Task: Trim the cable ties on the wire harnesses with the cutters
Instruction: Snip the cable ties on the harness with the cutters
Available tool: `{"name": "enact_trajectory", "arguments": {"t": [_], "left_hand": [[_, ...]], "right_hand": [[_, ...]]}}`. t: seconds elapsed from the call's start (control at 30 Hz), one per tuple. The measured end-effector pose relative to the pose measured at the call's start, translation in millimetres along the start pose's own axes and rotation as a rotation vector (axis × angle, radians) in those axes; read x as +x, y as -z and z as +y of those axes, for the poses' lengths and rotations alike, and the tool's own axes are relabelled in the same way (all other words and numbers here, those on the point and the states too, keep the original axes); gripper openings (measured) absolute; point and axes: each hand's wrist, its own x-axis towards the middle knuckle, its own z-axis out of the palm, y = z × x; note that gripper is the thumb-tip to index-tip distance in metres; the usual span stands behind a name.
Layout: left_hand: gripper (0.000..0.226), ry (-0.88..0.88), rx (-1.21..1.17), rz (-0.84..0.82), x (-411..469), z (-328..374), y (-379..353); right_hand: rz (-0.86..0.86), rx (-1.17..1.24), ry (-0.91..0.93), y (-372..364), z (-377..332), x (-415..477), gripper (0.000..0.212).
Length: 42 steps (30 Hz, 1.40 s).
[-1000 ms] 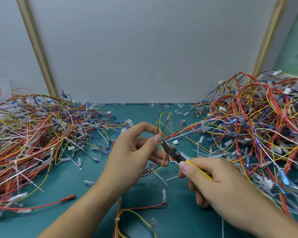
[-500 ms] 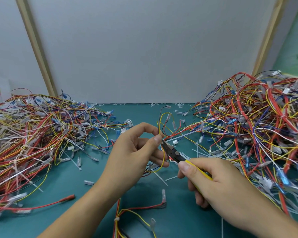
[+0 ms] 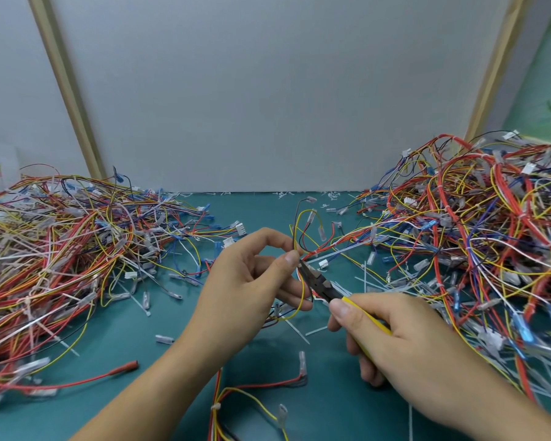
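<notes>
Centrally: left grip (image 3: 245,281) pinching thin yellow-and-red wire harness (image 3: 302,292). Right grip (image 3: 401,342) curled round yellow-handled black cutters (image 3: 318,283).

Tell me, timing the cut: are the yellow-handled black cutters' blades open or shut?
Shut, it seems: the yellow-handled black cutters taper to one point, no gap showing.

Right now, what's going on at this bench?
A person is trimming cable ties. The left hand pinches a small wire harness above the teal table, while the right hand grips yellow-handled cutters, tip at the pinched spot. A left heap and right heap of harnesses flank them.
</notes>
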Motion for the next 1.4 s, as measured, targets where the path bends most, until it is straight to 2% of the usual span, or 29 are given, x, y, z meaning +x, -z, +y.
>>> {"name": "enact_trajectory", "arguments": {"t": [0.3,0.53,0.73,0.93,1.1,1.23,1.4], "left_hand": [[0.014,0.0,0.016,-0.009,0.2,-1.0,-0.4],[0.01,-0.003,0.015,-0.007,0.3,-1.7,-0.5],[0.013,-0.01,0.022,0.0,0.7,-2.7,-2.6],[0.013,-0.002,0.014,0.033,0.8,-0.9,-1.6],[0.011,-0.024,0.002,0.072,1.6,-0.9,-1.6],[0.018,-0.12,0.148,0.143,1.2,-3.0,-0.4],[0.045,-0.363,0.516,0.389,-2.6,2.9,4.3]], "right_hand": [[-0.003,0.009,-0.001,0.7,1.3,0.0,0.071],[-0.018,0.05,-0.003,1.2,-0.1,0.4,0.045],[-0.04,0.06,-0.005,2.0,1.4,1.0,0.045],[-0.017,0.021,-0.003,2.8,1.8,-0.8,0.062],[0.064,0.082,-0.018,1.4,9.4,7.2,0.046],[0.126,0.115,0.007,1.0,14.9,11.0,0.041],[0.155,0.037,0.019,-0.1,17.6,10.9,0.072]]}}
